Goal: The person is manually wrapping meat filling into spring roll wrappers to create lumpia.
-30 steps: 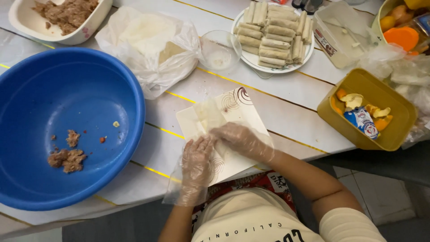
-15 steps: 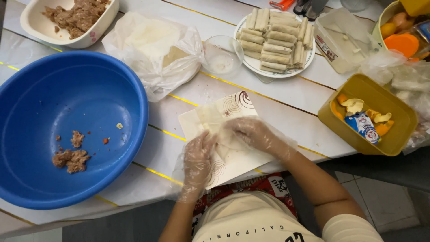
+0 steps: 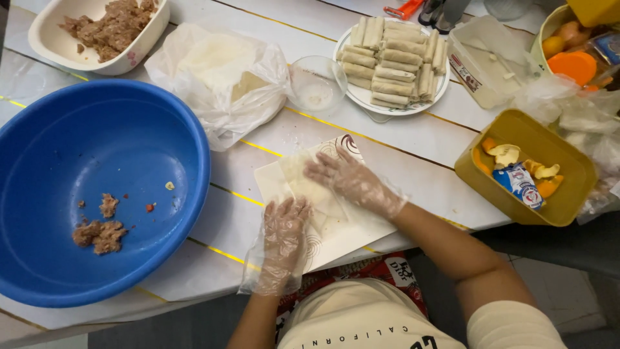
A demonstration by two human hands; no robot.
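Observation:
Both my hands wear thin clear plastic gloves. My left hand (image 3: 282,236) presses its fingers on the near edge of a pale thin wrapper (image 3: 303,184) that lies on a square white plate (image 3: 336,236). My right hand (image 3: 352,181) lies flat over the wrapper's far right part, fingers spread. The wrapper's filling is hidden under the hands. Neither hand lifts anything.
A big blue basin (image 3: 97,194) with bits of ground meat sits left. Behind are a white dish of meat mix (image 3: 103,29), a plastic bag of wrappers (image 3: 219,77), a small glass bowl (image 3: 316,84), a plate of finished rolls (image 3: 394,61) and a yellow tub (image 3: 523,168).
Both hands have slid farther up the white plate, rolling the wrapper away from me. The camera has tilted slightly.

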